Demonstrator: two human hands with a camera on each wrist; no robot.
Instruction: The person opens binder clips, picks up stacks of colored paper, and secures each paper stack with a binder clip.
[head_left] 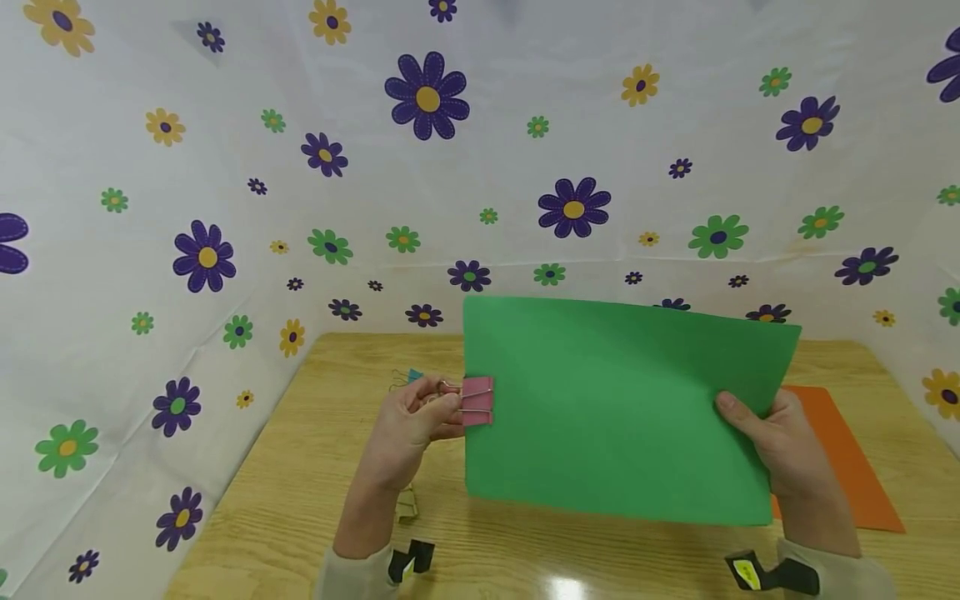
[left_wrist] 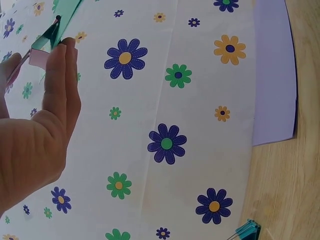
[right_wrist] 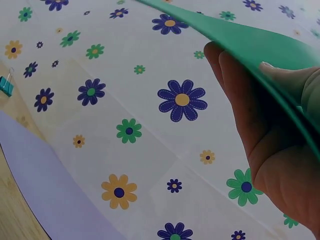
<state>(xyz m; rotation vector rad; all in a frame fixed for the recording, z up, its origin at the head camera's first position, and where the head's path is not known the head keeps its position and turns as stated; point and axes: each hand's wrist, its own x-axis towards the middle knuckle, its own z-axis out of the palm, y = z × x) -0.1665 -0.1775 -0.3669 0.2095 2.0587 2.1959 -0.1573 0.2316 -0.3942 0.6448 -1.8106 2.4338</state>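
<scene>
A green sheet (head_left: 600,417), paper or thin card, is held up above the table between both hands. At its left edge sits a pink binder clip (head_left: 477,401), with one wire handle lying flat on the sheet's front. My left hand (head_left: 412,425) pinches this clip between thumb and fingers; the left wrist view shows the hand (left_wrist: 45,115) from the side. My right hand (head_left: 783,446) grips the sheet's right edge, thumb on the front and fingers behind. In the right wrist view, the sheet's edge (right_wrist: 240,57) runs between thumb and fingers.
On the wooden table (head_left: 262,500), an orange sheet (head_left: 843,458) lies at the right. A blue binder clip (head_left: 415,376) and a yellow binder clip (head_left: 407,505) lie at the left. The wrist views show a purple sheet (left_wrist: 275,75) on the table. Flowered cloth (head_left: 510,167) surrounds it.
</scene>
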